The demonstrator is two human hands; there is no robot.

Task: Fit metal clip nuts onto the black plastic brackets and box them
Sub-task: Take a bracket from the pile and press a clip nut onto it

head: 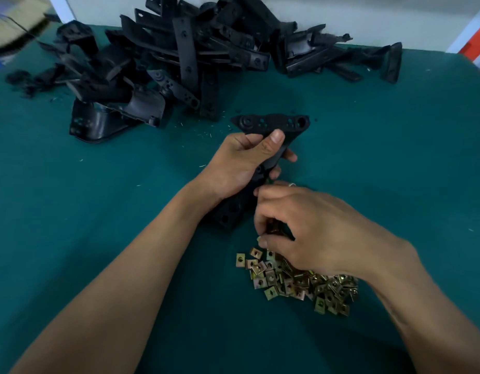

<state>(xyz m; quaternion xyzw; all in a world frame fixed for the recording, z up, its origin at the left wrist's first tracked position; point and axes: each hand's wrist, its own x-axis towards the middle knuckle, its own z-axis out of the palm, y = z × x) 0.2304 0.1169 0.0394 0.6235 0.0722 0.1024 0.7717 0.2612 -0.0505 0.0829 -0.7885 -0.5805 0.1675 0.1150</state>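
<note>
Green table (98, 211); bracket (271, 122) lengthwise away in closed left fingers (274, 139), right fingers (263, 238) seemingly around clip nuts (295, 282).

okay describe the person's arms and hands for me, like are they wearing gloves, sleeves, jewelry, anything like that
No gloves: the left hand and right hand are both bare. No sleeves show either; both forearms are uncovered right down to the bottom edge of the picture. No watch or bracelet is visible on either wrist. A small pale glint by the right hand's fingers might be a ring, but it is too blurred to tell.
</note>
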